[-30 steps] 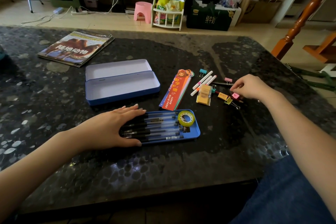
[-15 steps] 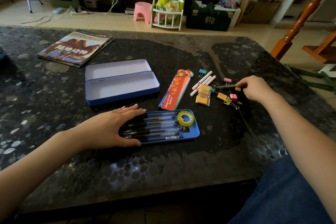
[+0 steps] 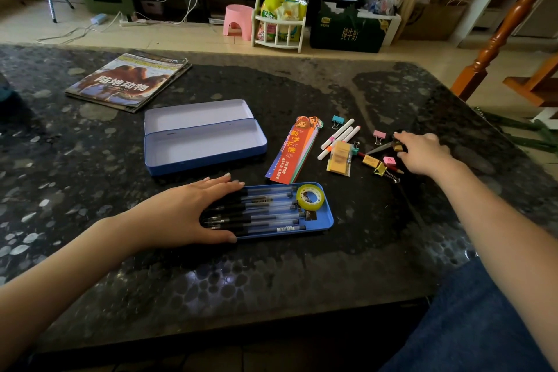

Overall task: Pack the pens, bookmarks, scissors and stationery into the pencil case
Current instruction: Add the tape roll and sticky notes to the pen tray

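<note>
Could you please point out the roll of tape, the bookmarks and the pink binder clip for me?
roll of tape (image 3: pixel 311 197): head view, on its yellow ring.
bookmarks (image 3: pixel 292 151): head view, on the top bookmark's orange face.
pink binder clip (image 3: pixel 379 134): head view, on its pink body.

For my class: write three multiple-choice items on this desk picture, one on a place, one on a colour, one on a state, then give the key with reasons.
1. Where does the roll of tape lie?
A. In the blue tray with the pens
B. In the open pencil case
C. On the magazine

2. What colour is the binder clip beside the top of the bookmarks?
A. Pink
B. Teal
C. Black

3. How is the left hand placed?
A. Curled in a fist
B. Pinching a pen
C. Flat on the pens, fingers straight

Key: 1 A, the tape sits at the tray's right end; 2 B, that clip is teal; 3 C, the fingers lie straight over the pens.
</note>
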